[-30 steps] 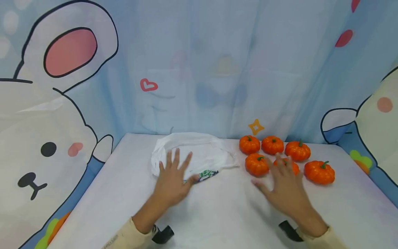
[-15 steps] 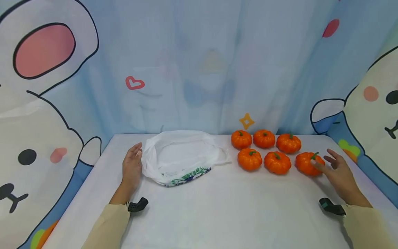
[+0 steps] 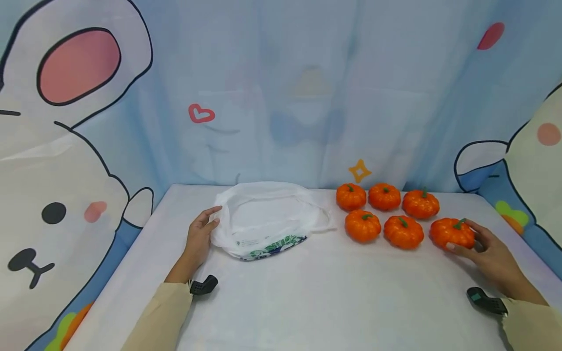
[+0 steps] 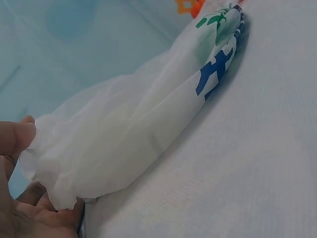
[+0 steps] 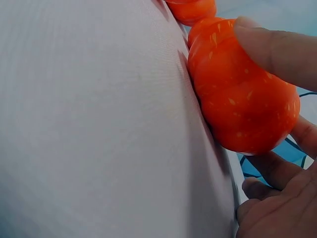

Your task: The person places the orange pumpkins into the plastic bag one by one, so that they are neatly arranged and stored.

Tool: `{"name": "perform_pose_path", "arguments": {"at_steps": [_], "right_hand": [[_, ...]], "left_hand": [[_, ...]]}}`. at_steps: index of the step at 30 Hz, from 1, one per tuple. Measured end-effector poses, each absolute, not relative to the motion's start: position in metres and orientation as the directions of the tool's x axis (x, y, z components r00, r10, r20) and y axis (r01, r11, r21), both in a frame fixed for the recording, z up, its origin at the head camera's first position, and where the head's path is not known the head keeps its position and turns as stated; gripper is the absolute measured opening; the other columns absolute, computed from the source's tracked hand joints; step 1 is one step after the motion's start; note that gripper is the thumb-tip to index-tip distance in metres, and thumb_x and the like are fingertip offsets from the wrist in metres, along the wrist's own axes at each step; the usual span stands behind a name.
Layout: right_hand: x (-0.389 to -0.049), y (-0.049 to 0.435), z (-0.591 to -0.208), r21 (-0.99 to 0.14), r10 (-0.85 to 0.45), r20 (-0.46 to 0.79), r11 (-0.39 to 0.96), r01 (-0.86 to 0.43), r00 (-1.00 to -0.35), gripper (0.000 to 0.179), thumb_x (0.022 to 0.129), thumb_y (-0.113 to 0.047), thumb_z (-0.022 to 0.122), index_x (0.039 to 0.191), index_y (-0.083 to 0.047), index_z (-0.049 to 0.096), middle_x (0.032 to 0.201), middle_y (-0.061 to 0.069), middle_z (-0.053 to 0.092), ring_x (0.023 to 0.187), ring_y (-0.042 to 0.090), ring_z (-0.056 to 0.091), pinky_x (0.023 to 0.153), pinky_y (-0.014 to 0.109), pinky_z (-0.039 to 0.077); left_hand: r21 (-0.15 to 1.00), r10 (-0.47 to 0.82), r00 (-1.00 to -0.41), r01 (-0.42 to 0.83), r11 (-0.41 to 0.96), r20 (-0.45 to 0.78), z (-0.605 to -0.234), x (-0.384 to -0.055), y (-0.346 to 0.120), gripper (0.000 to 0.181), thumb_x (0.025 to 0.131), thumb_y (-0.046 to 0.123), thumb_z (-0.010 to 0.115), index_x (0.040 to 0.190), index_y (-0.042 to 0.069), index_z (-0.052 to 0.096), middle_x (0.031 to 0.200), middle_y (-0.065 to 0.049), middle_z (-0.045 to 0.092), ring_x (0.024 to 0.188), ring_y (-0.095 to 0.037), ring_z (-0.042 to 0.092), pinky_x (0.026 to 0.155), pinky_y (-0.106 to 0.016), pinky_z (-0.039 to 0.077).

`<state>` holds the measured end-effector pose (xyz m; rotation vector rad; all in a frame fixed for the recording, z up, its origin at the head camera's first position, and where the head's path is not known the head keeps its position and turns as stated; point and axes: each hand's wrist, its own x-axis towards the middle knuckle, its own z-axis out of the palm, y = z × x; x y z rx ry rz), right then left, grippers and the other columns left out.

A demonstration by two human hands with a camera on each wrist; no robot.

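Note:
A white plastic bag (image 3: pixel 263 219) lies flat on the left half of the table, with green leaves and dark blue printing along its front edge. My left hand (image 3: pixel 199 239) holds the bag's left edge, which sits between thumb and fingers in the left wrist view (image 4: pixel 29 136). At the right end of two rows of small orange pumpkins, my right hand (image 3: pixel 496 258) grips the front-right pumpkin (image 3: pixel 452 233). Its thumb lies on one side of that pumpkin (image 5: pixel 242 94) and the fingers on the other, partly hidden.
Several other orange pumpkins sit close together left of the held one, including a front-middle pumpkin (image 3: pixel 404 232) and a back-right pumpkin (image 3: pixel 420 204). The white table (image 3: pixel 325 297) ends at a blue printed curtain (image 3: pixel 285 97) behind.
Both hands moved outward from above the table's middle. The left hand came to the bag's left edge, and the right hand closed round the front-right pumpkin.

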<state>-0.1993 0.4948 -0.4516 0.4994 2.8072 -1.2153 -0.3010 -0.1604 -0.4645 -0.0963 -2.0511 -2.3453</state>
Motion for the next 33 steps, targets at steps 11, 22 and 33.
{"name": "perform_pose_path", "arguments": {"at_steps": [11,22,33], "right_hand": [[-0.199,0.496,-0.457,-0.699,0.284,-0.137,0.651,0.295,-0.949,0.108,0.09,-0.06,0.059,0.156,-0.006,-0.008,0.155,0.039,-0.005,0.138,0.064,0.001,0.098,0.079,0.022],[-0.201,0.494,-0.452,-0.715,0.339,-0.076,0.637,0.288,-0.938,0.104,0.092,-0.056,0.059,0.156,-0.002,-0.003,0.155,0.04,0.004,0.136,0.064,0.014,0.099,0.077,0.027],[-0.192,0.47,-0.424,-0.75,0.39,-0.001,0.609,0.258,-0.921,0.098,0.093,-0.05,0.06,0.158,-0.01,-0.002,0.16,0.032,0.003,0.14,0.06,0.013,0.104,0.073,0.025]], "left_hand": [[0.988,0.029,-0.999,0.032,-0.15,0.037,-0.465,-0.299,-0.161,0.037,0.102,0.008,0.046,0.138,0.004,0.052,0.157,0.002,0.035,0.143,-0.013,0.034,0.11,-0.024,0.036],[0.986,0.032,-0.998,0.048,-0.157,0.054,-0.466,-0.3,-0.162,0.036,0.102,0.008,0.044,0.138,0.005,0.052,0.158,0.002,0.034,0.144,-0.012,0.032,0.114,-0.028,0.034],[0.987,0.032,-0.998,0.045,-0.152,0.051,-0.465,-0.301,-0.16,0.036,0.103,0.008,0.044,0.137,0.004,0.053,0.161,0.002,0.028,0.149,-0.013,0.026,0.12,-0.04,0.027]]}}
